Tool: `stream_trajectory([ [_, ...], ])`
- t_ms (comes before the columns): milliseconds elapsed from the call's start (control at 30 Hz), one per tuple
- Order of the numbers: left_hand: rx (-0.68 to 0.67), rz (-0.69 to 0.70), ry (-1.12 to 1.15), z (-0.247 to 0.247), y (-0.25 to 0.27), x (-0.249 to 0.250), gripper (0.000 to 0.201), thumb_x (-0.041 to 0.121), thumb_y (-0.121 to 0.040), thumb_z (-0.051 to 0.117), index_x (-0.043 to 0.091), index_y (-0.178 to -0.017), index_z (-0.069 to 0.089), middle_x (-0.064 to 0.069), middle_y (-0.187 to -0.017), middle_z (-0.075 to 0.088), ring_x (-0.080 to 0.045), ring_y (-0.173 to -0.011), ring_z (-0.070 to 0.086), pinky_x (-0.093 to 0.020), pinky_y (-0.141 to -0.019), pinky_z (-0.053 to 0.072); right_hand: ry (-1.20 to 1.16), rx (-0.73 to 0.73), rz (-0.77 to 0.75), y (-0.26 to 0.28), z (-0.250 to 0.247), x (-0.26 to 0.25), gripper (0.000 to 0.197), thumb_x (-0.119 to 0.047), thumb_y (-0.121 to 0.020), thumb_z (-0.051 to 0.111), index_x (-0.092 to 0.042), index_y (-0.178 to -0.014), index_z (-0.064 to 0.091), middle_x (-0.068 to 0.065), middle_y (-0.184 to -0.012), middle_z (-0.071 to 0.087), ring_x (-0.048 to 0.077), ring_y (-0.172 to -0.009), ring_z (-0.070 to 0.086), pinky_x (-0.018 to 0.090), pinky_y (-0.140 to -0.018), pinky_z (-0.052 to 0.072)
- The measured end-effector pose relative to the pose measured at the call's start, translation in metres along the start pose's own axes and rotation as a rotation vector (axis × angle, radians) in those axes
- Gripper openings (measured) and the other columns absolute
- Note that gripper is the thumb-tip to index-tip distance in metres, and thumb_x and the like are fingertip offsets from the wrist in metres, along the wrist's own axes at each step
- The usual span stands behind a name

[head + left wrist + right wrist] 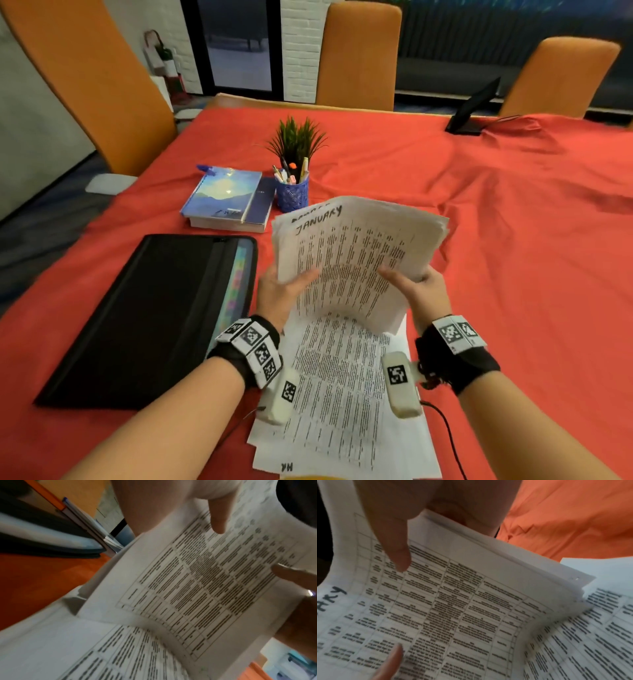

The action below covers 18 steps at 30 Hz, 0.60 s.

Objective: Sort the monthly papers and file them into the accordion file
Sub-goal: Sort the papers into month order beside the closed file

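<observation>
Both hands, left hand (284, 291) and right hand (424, 291), hold a grip on the paper stack (356, 253), lifted above the desk (513, 240), "JANUARY" on top. Sorting is the step now. Next, I think, January sheets go into the accordion file (154, 315), left.

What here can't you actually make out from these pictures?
- Second sheet's month: head view, covered by the January sheet of the stack in the left hand and right hand.
- Printed table text: every view, blurred.
- File tab labels: head view, too small.
- Papers on the table: bottom edge cuts them off.
</observation>
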<state>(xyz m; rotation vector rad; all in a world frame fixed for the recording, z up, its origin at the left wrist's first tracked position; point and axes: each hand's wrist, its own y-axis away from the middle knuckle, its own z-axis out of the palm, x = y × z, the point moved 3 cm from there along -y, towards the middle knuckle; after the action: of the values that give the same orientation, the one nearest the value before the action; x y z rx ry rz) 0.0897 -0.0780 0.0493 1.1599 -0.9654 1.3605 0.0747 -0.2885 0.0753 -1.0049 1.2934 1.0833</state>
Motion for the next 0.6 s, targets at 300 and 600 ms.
stream_trajectory([
  [300, -0.079, -0.041, -0.206, -0.004, 0.018, 0.005, 0.018, 0.008, -0.080, 0.071, 0.025, -0.086, 0.065, 0.014, -0.083, 0.069, 0.004, -0.076, 0.066, -0.016, -0.075, 0.054, 0.652, 0.127, -0.473, -0.017, -0.018, -0.050, 0.090, -0.017, -0.066, 0.081, -0.010, -0.140, 0.029, 0.011, -0.137, 0.041, 0.023, -0.126, 0.041, 0.035, -0.107, 0.031],
  [600, -0.269, -0.362, -0.286, -0.005, 0.054, -0.071, 0.025, 0.024, -0.075, 0.078, 0.016, -0.097, 0.068, -0.007, -0.101, 0.072, -0.021, -0.097, 0.068, -0.044, -0.094, 0.051, 1.308, -0.608, -0.168, -0.023, 0.024, -0.021, 0.048, -0.017, -0.081, 0.068, -0.012, -0.126, 0.054, 0.004, -0.115, 0.064, 0.022, -0.109, 0.057, 0.025, -0.088, 0.040],
])
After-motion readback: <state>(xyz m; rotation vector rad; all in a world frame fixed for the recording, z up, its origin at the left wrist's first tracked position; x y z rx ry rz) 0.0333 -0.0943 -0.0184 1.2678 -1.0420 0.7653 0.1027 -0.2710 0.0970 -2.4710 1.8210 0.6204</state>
